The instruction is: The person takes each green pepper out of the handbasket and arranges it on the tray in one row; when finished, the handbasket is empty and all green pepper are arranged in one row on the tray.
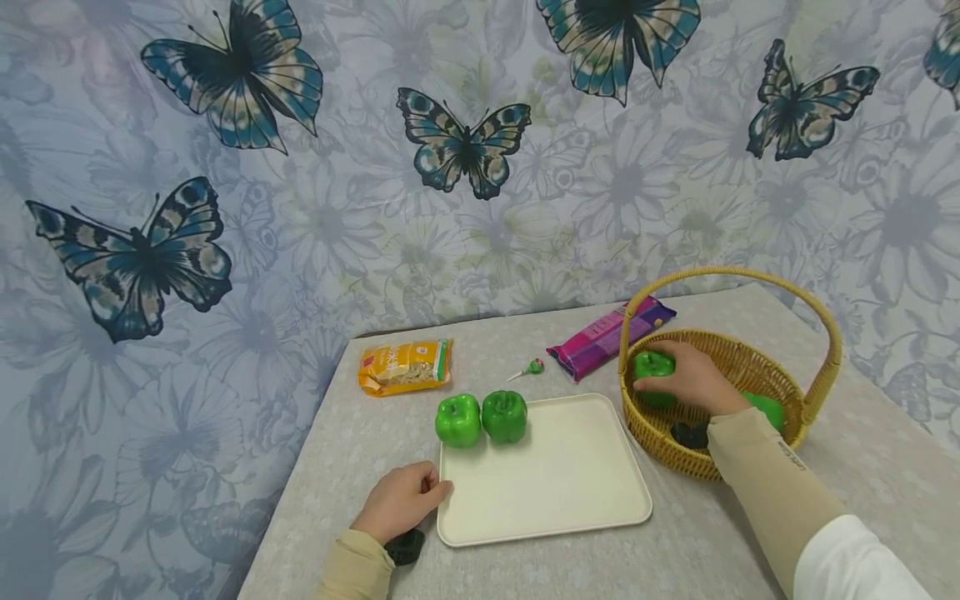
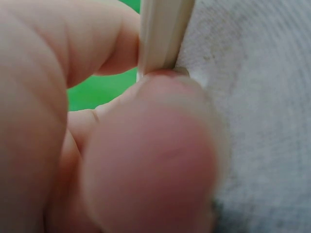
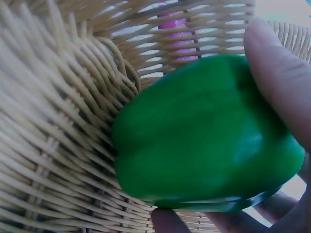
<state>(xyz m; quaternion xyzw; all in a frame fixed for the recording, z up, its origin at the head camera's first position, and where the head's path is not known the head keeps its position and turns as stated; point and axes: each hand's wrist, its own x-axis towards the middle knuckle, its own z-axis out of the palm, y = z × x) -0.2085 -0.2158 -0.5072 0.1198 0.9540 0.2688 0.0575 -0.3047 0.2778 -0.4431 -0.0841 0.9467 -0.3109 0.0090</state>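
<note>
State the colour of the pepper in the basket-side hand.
Green; the pepper shows best from the right wrist.

From the plain cream tray (image 1: 558, 479): at ten o'clock, a bright green pepper (image 1: 458, 423) and an orange packet (image 1: 390, 364); at eleven, a deeper green pepper (image 1: 505, 418); at one, a magenta-and-purple packet (image 1: 592, 342); at two, a golden woven basket (image 1: 675, 456) with another green pepper (image 1: 654, 363). Pale grey table (image 1: 345, 450), faintly mottled. Teal, black and cream butterflies (image 1: 467, 152) on grey-lilac floral wallpaper (image 1: 330, 221).

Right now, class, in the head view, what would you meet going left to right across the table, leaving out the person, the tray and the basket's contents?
Orange bag → lighter green pepper → darker green pepper → lollipop → pink-and-purple packet → wicker basket
</note>
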